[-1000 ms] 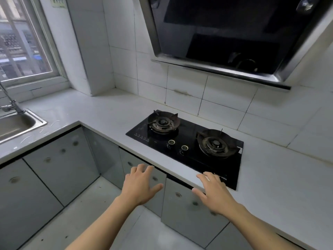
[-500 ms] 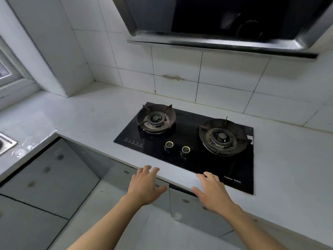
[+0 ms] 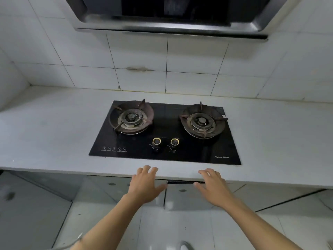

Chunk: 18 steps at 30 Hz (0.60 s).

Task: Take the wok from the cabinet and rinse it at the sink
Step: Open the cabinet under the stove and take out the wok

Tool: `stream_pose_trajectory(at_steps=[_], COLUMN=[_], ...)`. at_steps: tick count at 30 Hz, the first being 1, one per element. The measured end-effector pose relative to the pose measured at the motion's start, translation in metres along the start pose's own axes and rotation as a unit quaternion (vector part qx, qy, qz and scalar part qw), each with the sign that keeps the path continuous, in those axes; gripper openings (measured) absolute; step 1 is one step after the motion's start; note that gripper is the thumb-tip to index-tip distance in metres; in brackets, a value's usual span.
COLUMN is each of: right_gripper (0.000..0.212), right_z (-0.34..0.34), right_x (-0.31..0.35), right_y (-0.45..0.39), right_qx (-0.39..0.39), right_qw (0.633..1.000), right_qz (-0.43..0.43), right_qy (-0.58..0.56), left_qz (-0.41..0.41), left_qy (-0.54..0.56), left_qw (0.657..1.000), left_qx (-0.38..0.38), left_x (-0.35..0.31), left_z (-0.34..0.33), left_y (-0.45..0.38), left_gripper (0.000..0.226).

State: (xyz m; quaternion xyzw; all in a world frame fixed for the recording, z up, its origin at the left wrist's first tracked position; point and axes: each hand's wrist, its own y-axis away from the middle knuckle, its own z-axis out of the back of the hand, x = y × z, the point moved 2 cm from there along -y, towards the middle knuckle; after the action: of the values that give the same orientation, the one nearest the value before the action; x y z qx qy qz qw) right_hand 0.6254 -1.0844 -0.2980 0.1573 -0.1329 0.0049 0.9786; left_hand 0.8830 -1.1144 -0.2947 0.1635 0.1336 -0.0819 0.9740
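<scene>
Both my hands reach out in front of the counter edge below the stove. My left hand (image 3: 145,184) is spread, fingers straight, in front of a grey cabinet door (image 3: 117,186). My right hand (image 3: 213,187) is spread too, over the neighbouring grey cabinet door (image 3: 182,197). Neither hand holds anything. The doors under the counter are closed, with a dark gap at the top of the right one. No wok and no sink are in view.
A black two-burner gas stove (image 3: 165,147) is set into the white counter (image 3: 54,134), with two knobs at its front. A range hood (image 3: 171,13) hangs above against the white tiled wall. More grey cabinet doors (image 3: 27,204) run along the left, above a light tiled floor (image 3: 176,230).
The view has swung right and closer to the stove; the window and sink have left the frame. Both hands stay spread and have moved up to the counter edge.
</scene>
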Motion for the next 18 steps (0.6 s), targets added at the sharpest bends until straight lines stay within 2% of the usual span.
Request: stream_pose_trajectory(at_steps=[9,11,13,15,16,17,18], right_gripper=[0.072,0.062,0.055,0.053,0.053,0.055,0.06], right_z=[-0.035,-0.043,-0.053,-0.061,-0.065,-0.07,-0.077], right_x=[0.026,0.029,0.031,0.034,0.037,0.039,0.04], right_y=[0.017,0.012,0.006,-0.002,-0.007,-0.013,-0.019], right_qx=[-0.027,-0.024,-0.017,-0.008,0.004,0.02,0.035], right_qw=[0.998,0.995,0.982,0.951,0.922,0.874,0.805], right_qz=[-0.03,-0.045,-0.08,-0.133,-0.173,-0.222,-0.268], right_qy=[-0.04,-0.081,-0.168,-0.28,-0.346,-0.431,-0.528], left_qz=[-0.059,-0.073,-0.082,-0.093,-0.093,-0.092,-0.092], left_qy=[-0.021,-0.036,-0.053,-0.068,-0.069,-0.067,-0.063], left_qw=[0.997,0.996,0.995,0.993,0.992,0.992,0.992], left_qx=[0.04,0.037,0.033,0.04,0.048,0.055,0.06], left_x=[0.028,0.029,0.032,0.037,0.04,0.044,0.047], left_z=[-0.018,-0.023,-0.026,-0.031,-0.033,-0.036,-0.038], left_y=[-0.02,-0.028,-0.034,-0.04,-0.043,-0.046,-0.048], left_gripper=[0.066,0.066,0.065,0.064,0.063,0.063,0.062])
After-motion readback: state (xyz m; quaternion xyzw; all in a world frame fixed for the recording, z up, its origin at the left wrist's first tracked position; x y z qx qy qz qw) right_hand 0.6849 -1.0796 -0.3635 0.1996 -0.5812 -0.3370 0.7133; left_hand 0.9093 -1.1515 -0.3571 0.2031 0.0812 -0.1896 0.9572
